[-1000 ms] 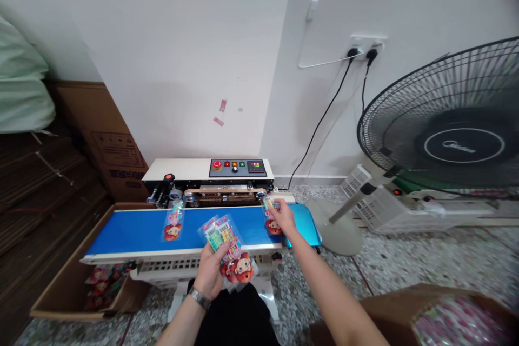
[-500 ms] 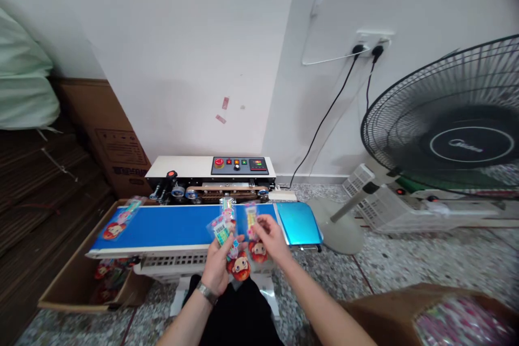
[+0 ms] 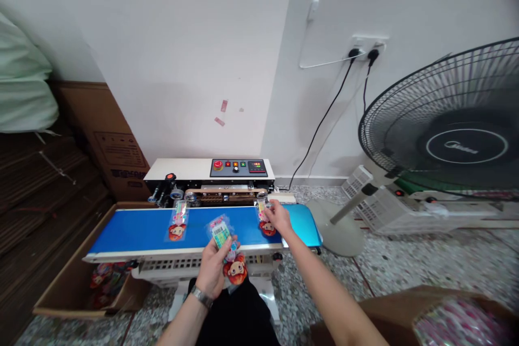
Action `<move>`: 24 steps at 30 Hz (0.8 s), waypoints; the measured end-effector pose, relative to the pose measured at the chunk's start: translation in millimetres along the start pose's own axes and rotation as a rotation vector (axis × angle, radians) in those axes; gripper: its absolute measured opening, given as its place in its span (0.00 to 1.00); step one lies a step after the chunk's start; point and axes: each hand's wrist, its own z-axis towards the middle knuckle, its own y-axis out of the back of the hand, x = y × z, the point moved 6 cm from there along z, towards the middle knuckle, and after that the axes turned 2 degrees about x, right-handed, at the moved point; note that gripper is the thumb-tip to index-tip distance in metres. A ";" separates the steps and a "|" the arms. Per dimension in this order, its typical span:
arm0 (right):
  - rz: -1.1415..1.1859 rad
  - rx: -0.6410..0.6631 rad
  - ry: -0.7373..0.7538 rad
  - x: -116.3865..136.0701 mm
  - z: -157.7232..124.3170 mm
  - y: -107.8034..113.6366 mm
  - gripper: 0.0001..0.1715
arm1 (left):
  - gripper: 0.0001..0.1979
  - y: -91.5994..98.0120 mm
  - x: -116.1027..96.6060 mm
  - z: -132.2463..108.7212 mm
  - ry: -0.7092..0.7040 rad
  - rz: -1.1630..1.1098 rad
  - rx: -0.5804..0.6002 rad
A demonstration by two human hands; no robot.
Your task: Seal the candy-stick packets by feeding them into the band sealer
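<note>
My left hand (image 3: pixel 213 267) is closed around a small stack of clear toy packets (image 3: pixel 227 248) printed with a red-haired cartoon face, held just in front of the blue conveyor belt (image 3: pixel 138 230). My right hand (image 3: pixel 277 216) pinches another packet (image 3: pixel 264 219) and sets it on the belt's right end, its top at the sealing machine's (image 3: pixel 211 179) slot. A third packet (image 3: pixel 178 220) lies free on the belt further left.
A cardboard box (image 3: pixel 73 286) with several packets sits on the floor under the belt's left end. Another box (image 3: pixel 454 316) of packets is at lower right. A large floor fan (image 3: pixel 441 124) stands on the right, cables run to a wall socket (image 3: pixel 365 46).
My right hand took a packet from the stack and carried it out to the belt's right end. The packet laid earlier has ridden left along the belt; another dropped off the left end.
</note>
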 end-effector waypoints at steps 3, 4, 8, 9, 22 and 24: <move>0.138 0.057 0.185 38.5 -29.0 -6.2 0.19 | 0.15 -2.7 -2.8 1.9 -0.036 -0.012 0.024; 0.234 0.149 0.241 50.9 -42.6 -11.8 0.19 | 0.15 -4.3 -3.2 2.2 -0.040 -0.022 0.036; 0.488 0.390 0.353 82.6 -91.1 -27.6 0.16 | 0.17 -13.6 -1.7 1.6 -0.031 -0.064 0.092; 0.511 0.359 0.340 82.5 -95.3 -27.4 0.15 | 0.17 -16.1 -1.2 1.2 -0.034 -0.064 0.107; 0.056 -0.200 -0.170 -50.6 -16.4 33.7 0.15 | 0.23 -1.2 10.2 2.6 0.012 0.019 0.020; -0.092 -0.150 -0.179 -50.0 -5.9 31.5 0.15 | 0.22 -0.6 11.5 3.2 0.013 0.022 0.021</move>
